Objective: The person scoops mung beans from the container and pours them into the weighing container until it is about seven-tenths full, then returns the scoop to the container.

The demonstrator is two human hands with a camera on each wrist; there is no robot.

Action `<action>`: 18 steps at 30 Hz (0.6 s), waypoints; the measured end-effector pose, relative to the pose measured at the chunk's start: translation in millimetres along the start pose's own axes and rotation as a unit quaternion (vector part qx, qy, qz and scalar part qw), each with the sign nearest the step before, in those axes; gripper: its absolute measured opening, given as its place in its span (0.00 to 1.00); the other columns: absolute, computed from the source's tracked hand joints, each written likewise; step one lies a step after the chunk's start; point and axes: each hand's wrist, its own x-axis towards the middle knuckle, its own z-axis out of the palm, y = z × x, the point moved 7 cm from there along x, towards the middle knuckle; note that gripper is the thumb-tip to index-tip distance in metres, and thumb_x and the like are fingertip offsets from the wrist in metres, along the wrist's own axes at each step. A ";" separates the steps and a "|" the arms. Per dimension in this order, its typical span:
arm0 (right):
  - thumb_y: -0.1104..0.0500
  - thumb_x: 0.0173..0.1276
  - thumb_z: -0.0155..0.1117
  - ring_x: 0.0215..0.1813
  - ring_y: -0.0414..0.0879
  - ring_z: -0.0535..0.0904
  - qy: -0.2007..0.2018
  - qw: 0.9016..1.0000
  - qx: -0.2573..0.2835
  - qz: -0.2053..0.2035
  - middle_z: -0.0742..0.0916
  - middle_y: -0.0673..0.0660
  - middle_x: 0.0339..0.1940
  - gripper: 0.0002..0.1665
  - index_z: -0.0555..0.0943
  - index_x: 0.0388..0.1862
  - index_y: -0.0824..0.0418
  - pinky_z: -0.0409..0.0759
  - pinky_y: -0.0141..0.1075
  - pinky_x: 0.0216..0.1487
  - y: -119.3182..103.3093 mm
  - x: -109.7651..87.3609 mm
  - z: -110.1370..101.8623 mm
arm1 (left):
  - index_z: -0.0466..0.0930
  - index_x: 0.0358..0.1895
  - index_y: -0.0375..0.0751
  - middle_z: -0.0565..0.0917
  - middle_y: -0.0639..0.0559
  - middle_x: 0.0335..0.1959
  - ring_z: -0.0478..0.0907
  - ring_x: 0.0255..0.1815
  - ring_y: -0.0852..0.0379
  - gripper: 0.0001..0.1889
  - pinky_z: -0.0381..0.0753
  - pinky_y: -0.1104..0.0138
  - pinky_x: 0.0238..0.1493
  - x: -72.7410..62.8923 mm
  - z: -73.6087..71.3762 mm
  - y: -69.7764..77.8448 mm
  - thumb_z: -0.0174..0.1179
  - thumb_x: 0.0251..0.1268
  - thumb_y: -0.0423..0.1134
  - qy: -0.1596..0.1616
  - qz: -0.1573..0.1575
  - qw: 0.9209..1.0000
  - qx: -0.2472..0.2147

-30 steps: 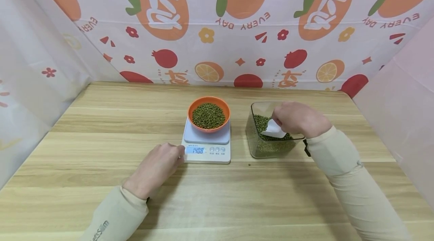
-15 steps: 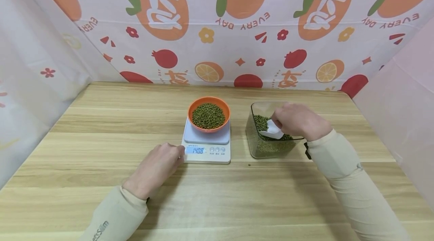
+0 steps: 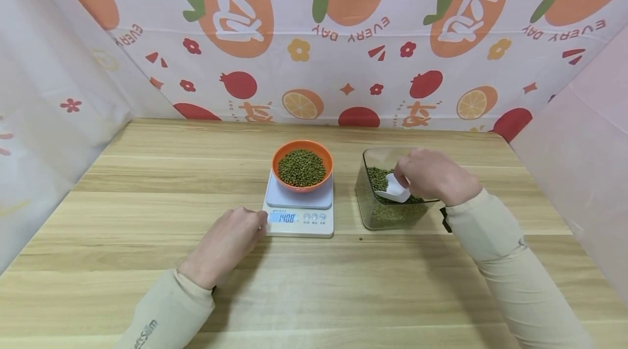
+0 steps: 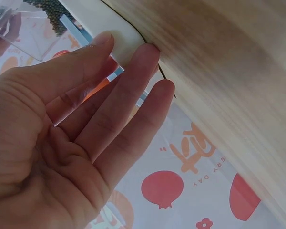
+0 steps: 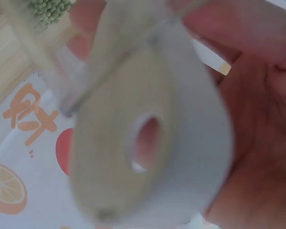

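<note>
My left hand (image 3: 228, 242) touches the left front corner of a white kitchen scale (image 3: 299, 228), whose display reads 140.8. In the left wrist view, the relaxed fingers (image 4: 128, 107) and thumb meet the scale's edge. An orange bowl (image 3: 327, 159) of green mung beans (image 3: 301, 168) stands on the weighing plate. To the right, my right hand (image 3: 434, 174) grips a white scoop (image 3: 394, 190) inside a clear square container (image 3: 365, 204) partly filled with mung beans. The scoop's handle (image 5: 195, 157), with an oval hole, looms blurred in the right wrist view.
One loose bean (image 3: 361, 239) lies on the wooden table (image 3: 314, 294) in front of the container. A fruit-print curtain (image 3: 338, 60) hangs along the table's back edge, with pale curtains at both sides.
My right hand and the scoop have shifted only slightly within the container, the scoop tilting a little. The left hand, bowl and scale reading stay the same.
</note>
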 end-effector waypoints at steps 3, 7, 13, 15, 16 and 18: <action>0.80 0.52 0.55 0.34 0.49 0.75 0.010 1.000 0.001 -0.008 0.79 0.51 0.27 0.20 0.80 0.25 0.56 0.77 0.42 0.37 -0.4 0.2 -1.1 | 0.66 0.17 0.46 0.63 0.60 0.13 0.59 0.17 0.65 0.23 0.59 0.72 0.17 -0.3 -0.3 -0.5 0.63 0.54 0.16 -0.001 -0.001 1.000 -0.002; 0.81 0.50 0.56 0.32 0.48 0.75 0.022 1.000 0.004 -0.016 0.80 0.51 0.26 0.20 0.81 0.25 0.56 0.77 0.42 0.36 -0.2 1.2 -2.2 | 0.67 0.17 0.46 0.63 0.59 0.13 0.59 0.17 0.64 0.22 0.59 0.72 0.17 0.0 -1.0 -0.4 0.64 0.55 0.17 -0.003 -0.001 1.000 -0.001; 0.79 0.51 0.65 0.32 0.47 0.77 0.030 0.999 0.012 -0.023 0.82 0.51 0.27 0.17 0.84 0.27 0.57 0.78 0.42 0.36 0.4 3.5 -3.4 | 0.67 0.17 0.46 0.63 0.59 0.13 0.59 0.17 0.65 0.22 0.59 0.72 0.17 0.8 -1.9 -0.5 0.64 0.55 0.17 -0.006 -0.001 1.000 -0.004; 0.78 0.51 0.68 0.32 0.47 0.77 0.032 0.999 0.014 -0.027 0.83 0.51 0.27 0.16 0.84 0.27 0.57 0.79 0.42 0.37 0.5 4.4 -3.6 | 0.66 0.17 0.46 0.63 0.59 0.13 0.58 0.17 0.65 0.23 0.59 0.72 0.17 0.9 -2.1 -0.6 0.64 0.55 0.17 -0.009 0.000 1.000 -0.006; 0.78 0.52 0.68 0.32 0.47 0.77 0.033 0.999 0.016 -0.028 0.83 0.52 0.28 0.15 0.84 0.27 0.58 0.79 0.42 0.37 0.5 4.8 -3.7 | 0.66 0.16 0.46 0.63 0.59 0.13 0.58 0.17 0.65 0.23 0.58 0.72 0.17 1.0 -2.4 -0.6 0.64 0.56 0.17 -0.009 0.000 1.000 -0.006; 0.77 0.52 0.69 0.32 0.48 0.78 0.034 0.999 0.017 -0.031 0.84 0.52 0.28 0.14 0.85 0.27 0.58 0.79 0.42 0.37 0.5 5.8 -4.1 | 0.66 0.16 0.46 0.63 0.59 0.13 0.58 0.17 0.65 0.23 0.58 0.72 0.16 1.2 -2.9 -0.9 0.64 0.56 0.17 -0.008 0.000 1.000 -0.006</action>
